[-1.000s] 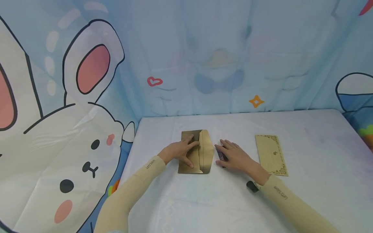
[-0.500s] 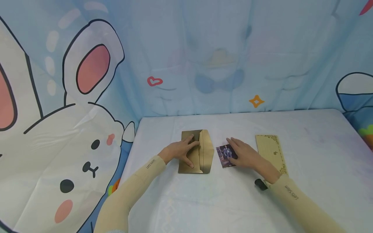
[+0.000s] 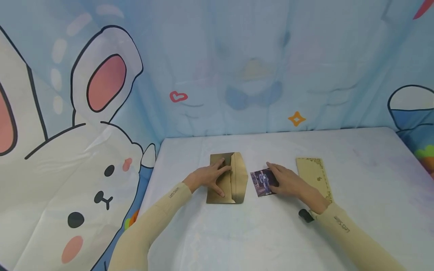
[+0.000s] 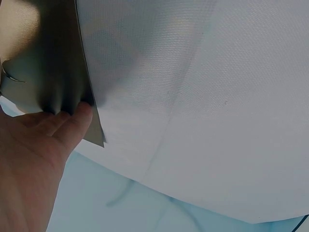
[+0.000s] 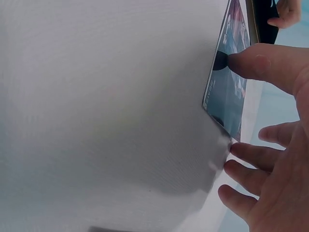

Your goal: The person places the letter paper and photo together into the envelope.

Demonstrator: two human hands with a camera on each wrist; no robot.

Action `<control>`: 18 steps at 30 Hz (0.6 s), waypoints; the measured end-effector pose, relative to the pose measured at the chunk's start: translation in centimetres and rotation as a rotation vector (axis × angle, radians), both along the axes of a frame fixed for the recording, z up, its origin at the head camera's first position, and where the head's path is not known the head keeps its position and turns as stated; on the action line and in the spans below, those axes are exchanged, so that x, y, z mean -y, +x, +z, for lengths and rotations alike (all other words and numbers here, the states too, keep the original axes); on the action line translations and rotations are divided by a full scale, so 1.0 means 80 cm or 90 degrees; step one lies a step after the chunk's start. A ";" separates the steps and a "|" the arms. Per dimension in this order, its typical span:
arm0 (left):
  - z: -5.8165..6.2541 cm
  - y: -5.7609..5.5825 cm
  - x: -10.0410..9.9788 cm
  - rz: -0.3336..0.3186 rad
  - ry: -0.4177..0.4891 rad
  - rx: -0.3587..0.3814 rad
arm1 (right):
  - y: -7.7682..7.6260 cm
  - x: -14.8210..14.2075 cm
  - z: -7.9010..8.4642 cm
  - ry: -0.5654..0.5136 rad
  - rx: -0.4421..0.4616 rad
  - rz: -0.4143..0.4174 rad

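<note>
1. Apparently, the photo [image 3: 260,183] is steadied on the bench [image 3: 237,233] by the right hand [image 3: 289,181], thumb laid on it, fingers apart.
2. The gold envelope [image 3: 240,177] is pressed by the left hand [image 3: 209,177], fingers spread, perhaps against sliding.
3. Farther right, the cream card [image 3: 310,173] is placed well apart, probably for room.

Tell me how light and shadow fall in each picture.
Head view: soft, even light, pale sheen on the rabbit print; left wrist view: the gold envelope darkens near the left hand, with a warm glare at upper left; right wrist view: bluish sheen over the photo, broad soft shadow across the white tabletop.
</note>
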State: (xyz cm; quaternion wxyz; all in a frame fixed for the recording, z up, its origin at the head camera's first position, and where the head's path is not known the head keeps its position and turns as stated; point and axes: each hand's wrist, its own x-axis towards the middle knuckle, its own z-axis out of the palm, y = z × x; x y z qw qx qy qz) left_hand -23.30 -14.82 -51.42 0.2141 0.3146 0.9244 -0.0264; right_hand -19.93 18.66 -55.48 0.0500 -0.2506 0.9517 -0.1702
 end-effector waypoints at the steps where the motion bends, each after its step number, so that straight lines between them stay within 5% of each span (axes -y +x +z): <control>1: 0.000 0.001 0.001 0.001 0.000 0.001 | 0.000 0.000 0.000 0.001 -0.001 0.002; 18: -0.004 -0.001 0.003 -0.001 0.006 0.000 | 0.002 0.003 0.006 -0.048 -0.014 -0.049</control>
